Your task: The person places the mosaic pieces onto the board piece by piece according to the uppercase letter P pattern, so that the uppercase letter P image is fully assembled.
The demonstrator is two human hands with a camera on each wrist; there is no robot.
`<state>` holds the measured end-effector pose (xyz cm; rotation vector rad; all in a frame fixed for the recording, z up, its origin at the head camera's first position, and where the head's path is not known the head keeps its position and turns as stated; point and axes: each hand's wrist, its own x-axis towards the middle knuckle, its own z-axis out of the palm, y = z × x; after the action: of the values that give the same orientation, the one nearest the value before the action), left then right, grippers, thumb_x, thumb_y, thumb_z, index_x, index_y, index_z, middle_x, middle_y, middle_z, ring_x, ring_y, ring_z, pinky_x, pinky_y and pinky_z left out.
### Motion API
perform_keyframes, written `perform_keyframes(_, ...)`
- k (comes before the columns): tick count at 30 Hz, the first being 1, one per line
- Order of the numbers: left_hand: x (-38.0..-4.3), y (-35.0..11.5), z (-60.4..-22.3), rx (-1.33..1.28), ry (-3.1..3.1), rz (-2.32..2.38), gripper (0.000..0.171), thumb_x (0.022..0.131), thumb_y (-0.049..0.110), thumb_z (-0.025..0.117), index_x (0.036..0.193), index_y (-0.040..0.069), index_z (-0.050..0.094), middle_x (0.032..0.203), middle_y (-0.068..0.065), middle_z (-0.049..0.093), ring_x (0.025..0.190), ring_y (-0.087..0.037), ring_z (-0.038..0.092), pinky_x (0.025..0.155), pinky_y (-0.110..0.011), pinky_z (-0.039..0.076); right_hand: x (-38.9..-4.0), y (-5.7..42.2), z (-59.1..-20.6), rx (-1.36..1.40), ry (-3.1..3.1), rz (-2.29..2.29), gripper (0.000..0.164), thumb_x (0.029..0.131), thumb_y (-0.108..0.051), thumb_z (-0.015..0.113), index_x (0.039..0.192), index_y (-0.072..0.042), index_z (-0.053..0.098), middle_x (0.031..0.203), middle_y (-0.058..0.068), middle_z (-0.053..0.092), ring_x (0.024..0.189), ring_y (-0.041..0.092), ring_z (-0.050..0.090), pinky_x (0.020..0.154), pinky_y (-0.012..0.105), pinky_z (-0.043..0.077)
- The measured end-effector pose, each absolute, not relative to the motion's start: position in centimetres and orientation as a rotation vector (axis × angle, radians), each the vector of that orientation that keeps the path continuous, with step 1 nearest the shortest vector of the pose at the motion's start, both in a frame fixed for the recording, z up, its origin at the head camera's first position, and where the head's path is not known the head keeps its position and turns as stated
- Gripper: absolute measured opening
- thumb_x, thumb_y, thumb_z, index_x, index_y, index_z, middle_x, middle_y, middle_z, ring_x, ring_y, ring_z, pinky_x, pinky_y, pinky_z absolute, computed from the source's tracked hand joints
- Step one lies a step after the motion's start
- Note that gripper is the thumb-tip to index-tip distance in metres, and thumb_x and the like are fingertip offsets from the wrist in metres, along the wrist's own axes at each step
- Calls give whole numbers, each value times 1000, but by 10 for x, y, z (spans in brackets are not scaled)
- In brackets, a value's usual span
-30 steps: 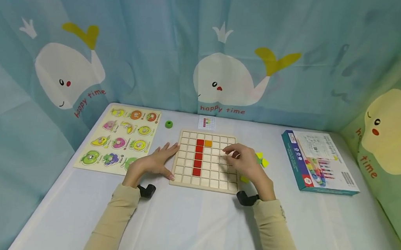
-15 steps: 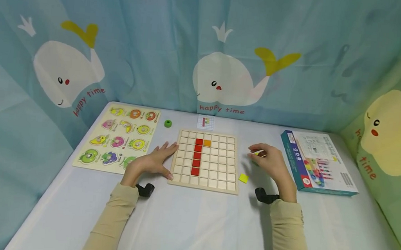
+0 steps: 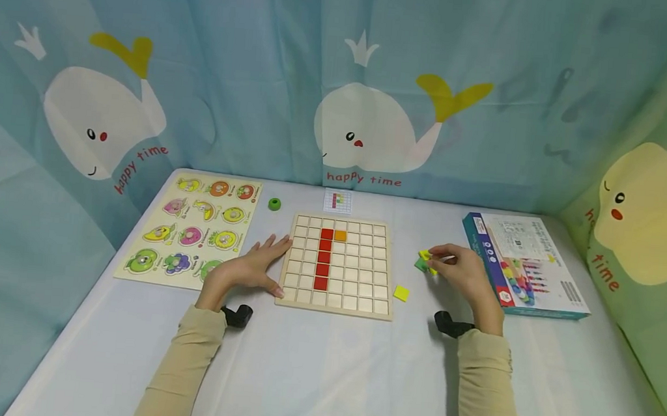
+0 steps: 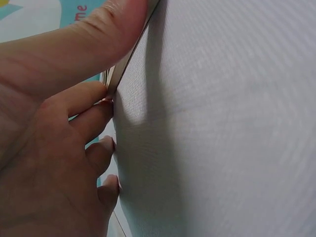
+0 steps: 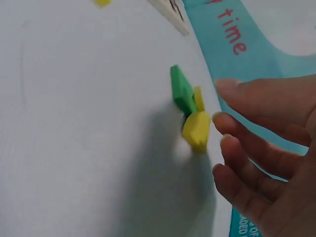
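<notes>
A pale wooden grid board [image 3: 358,299] lies mid-table, with a column of red square tiles [image 3: 324,257] and one orange tile [image 3: 340,235] in its cells. My left hand [image 3: 246,268] rests against the board's left side, thumb at the near-left corner and fingers spread. To the right of the board, my right hand [image 3: 460,270] hovers at a small cluster of a green tile [image 5: 182,93] and yellow tiles [image 5: 197,131]. In the right wrist view its thumb and fingertips stand apart beside the cluster, with nothing visible between them. A separate yellow tile [image 3: 401,294] lies near the board's right edge.
A fruit puzzle board [image 3: 156,223] lies at the left. Behind the grid board are a green ring-shaped piece [image 3: 274,204] and a small pattern card [image 3: 338,201]. A boxed set [image 3: 529,266] sits at the right, and a blue whale-print curtain [image 3: 248,97] hangs behind the table.
My right hand has moved from over the board's right side out to the green and yellow tiles. The separate yellow tile has come into full view. My left hand stays at the board.
</notes>
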<state>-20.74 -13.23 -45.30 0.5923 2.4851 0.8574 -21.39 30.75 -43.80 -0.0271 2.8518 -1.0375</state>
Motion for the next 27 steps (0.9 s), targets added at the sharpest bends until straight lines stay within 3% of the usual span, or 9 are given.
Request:
perform_keyframes(12, -207, -133, -454, 588, 2478, 877, 116, 77, 19, 90, 165, 3, 15, 173, -15, 8, 160, -39, -3, 130, -56, -3, -219, 312, -452, 36, 2805, -1038, 38, 95, -21, 72, 123, 3, 66, 119, 25, 67, 99, 32, 62, 73, 27, 51)
perform_keyframes(20, -206, -134, -451, 566, 2467, 892, 117, 77, 18, 90, 165, 4, 14, 173, -14, 7, 160, -38, -4, 130, -56, -4, -222, 306, -454, 35, 2803, -993, 44, 93, -25, 76, 124, 5, 66, 119, 25, 63, 99, 33, 55, 76, 31, 48)
perform_keyframes(27, -207, -133, -453, 569, 2462, 883, 117, 77, 19, 90, 165, 5, 14, 174, -13, 6, 160, -38, -5, 130, -55, -4, -221, 298, -454, 55, 2760, -1022, 37, 93, -19, 76, 121, 2, 66, 115, 21, 63, 97, 30, 54, 78, 30, 49)
